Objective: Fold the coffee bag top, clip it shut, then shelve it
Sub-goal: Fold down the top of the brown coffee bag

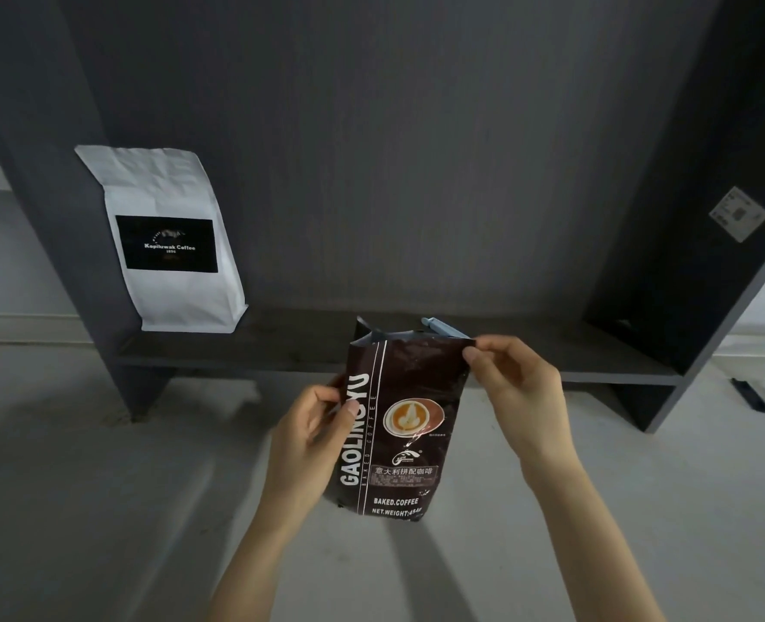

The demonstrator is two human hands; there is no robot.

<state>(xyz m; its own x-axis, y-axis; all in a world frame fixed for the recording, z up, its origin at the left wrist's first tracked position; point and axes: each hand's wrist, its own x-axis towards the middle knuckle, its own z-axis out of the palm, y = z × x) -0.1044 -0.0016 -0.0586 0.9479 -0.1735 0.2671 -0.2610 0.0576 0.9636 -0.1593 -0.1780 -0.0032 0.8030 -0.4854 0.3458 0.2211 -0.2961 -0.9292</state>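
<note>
Left hand (pixel 315 435) gripped the coffee bag (pixel 398 424) by its side, right hand (pixel 513 379) pinched its open top corner; a careless, slanted fold could spill coffee

Single head-worn wide-angle view, looking forward and down from close above both forearms, facing a low dark shelf unit (pixel 398 347) standing far ahead, pale floor (pixel 80 464) spreading near, edges bending outward, no second view sharing the scene
</note>
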